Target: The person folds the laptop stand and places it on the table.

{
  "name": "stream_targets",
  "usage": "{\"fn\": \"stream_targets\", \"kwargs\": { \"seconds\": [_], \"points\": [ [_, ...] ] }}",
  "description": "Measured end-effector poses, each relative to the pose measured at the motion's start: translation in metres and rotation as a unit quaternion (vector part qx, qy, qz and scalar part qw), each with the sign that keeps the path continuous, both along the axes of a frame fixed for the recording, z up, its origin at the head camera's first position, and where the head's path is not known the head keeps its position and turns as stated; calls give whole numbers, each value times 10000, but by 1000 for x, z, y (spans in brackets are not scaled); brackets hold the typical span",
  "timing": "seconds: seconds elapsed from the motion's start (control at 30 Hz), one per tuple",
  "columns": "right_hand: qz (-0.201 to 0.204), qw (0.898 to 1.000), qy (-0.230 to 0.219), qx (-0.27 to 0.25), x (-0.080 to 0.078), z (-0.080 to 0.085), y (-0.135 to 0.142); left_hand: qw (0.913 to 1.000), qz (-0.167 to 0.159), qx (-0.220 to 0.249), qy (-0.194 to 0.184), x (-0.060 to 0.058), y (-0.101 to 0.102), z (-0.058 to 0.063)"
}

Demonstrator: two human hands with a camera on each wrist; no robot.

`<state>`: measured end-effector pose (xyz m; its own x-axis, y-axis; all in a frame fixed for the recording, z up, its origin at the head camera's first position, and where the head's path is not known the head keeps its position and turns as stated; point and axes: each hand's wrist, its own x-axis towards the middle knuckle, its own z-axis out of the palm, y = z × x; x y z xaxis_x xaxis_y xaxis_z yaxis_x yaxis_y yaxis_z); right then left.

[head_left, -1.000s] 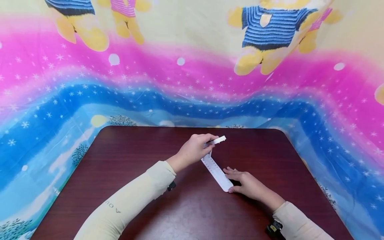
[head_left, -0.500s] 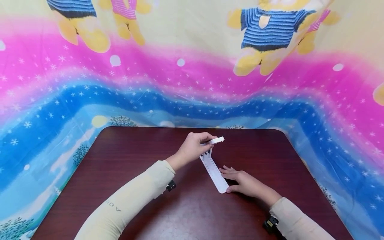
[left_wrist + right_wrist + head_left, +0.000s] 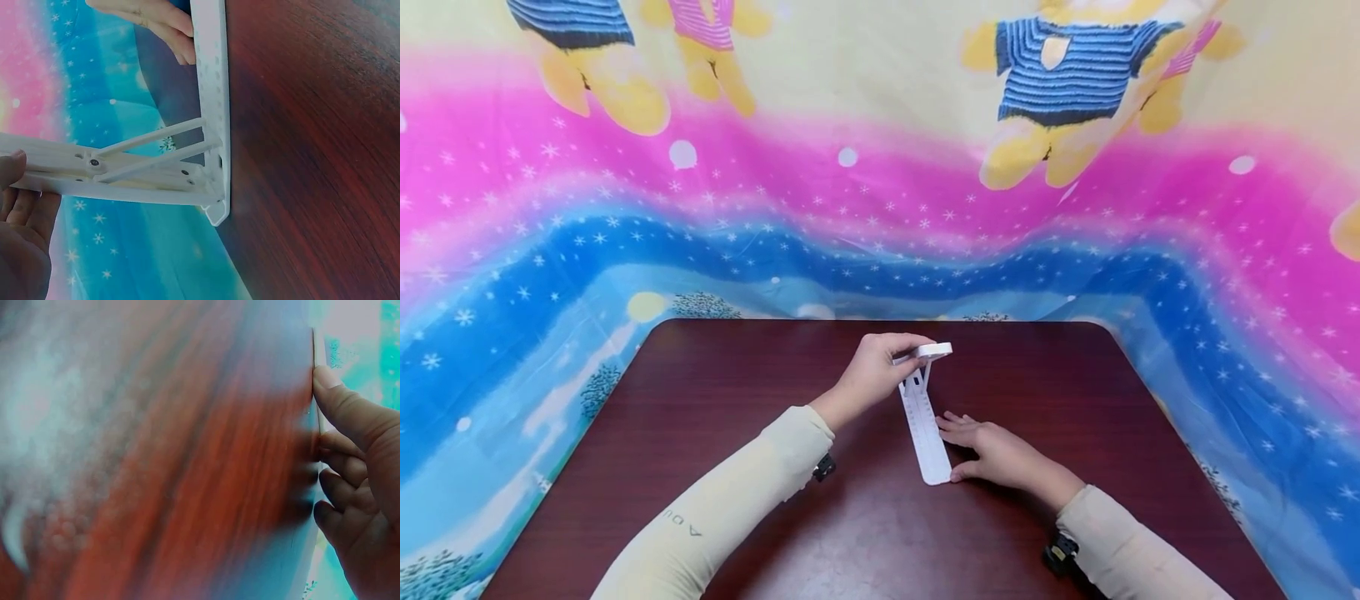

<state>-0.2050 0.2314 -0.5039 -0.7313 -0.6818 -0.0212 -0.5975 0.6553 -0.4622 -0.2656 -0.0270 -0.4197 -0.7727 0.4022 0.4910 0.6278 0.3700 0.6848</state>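
A white folding stand [image 3: 931, 450] stands on the table, its long flat base pointing toward me. From the base's far end rises a hinged upper arm [image 3: 137, 190], propped by two thin struts [image 3: 150, 137] in the left wrist view. My left hand [image 3: 874, 367] pinches this raised arm between thumb and fingers. Small marks or notches run along the base. At the base's near right side, my right hand [image 3: 1003, 457] touches the edge with thumb and outstretched fingertips. In the right wrist view, the right thumb [image 3: 350, 409] and fingertips line up along a thin edge.
The dark red wooden table [image 3: 760, 358] has rounded far corners. Behind and beside it hangs a colourful cloth [image 3: 850, 208] printed with bears and snowflakes. Each wrist carries a small black camera [image 3: 1060, 553].
The stand's near end has swung left, so the base now lies straighter toward me. My right hand has moved left along with it; the left hand has shifted slightly left, still pinching the upper arm.
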Motion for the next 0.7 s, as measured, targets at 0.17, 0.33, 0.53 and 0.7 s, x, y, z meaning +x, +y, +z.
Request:
{"fn": "stream_targets", "kwargs": {
  "seconds": [0.17,0.33,0.53,0.7],
  "points": [
    [-54,10000,-40,56,-1,1,-4,9999,-73,-5,129,-3,-3,1],
    [-44,10000,-27,-15,-4,-1,-8,9995,-298,115,-26,-7,-9,0],
    [-54,9999,97,-25,-8,-4,-15,9987,-481,55,-161,-7,-13,-1],
    [-120,9999,43,-39,-10,-3,-19,9974,-702,-170,-47,-8,-17,2]
  ]
}}
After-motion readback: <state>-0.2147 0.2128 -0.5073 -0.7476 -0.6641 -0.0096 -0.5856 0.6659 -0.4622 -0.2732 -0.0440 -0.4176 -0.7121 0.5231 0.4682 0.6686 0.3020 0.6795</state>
